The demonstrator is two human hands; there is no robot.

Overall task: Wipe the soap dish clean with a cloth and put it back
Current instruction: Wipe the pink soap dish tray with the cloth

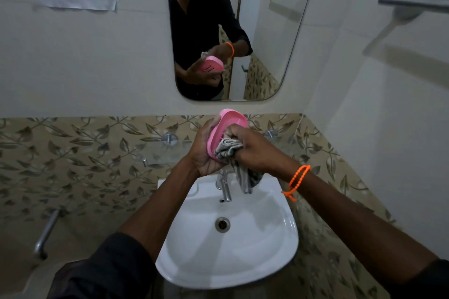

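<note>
My left hand point(202, 150) holds a pink oval soap dish point(228, 121) tilted on its edge above the sink, its hollow facing my right hand. My right hand point(255, 150) is closed on a grey striped cloth point(228, 149) and presses it into the lower part of the dish. The loose end of the cloth hangs down below my right hand, close to the tap. My right wrist has an orange bead bracelet on it. The mirror shows the perforated underside of the dish.
A white wash basin point(243, 262) with a chrome tap point(224, 187) and a round drain sits directly below my hands. A wall mirror point(267, 31) hangs above. A towel bar point(413, 1) juts from the right wall, and a metal pipe point(46, 233) runs at lower left.
</note>
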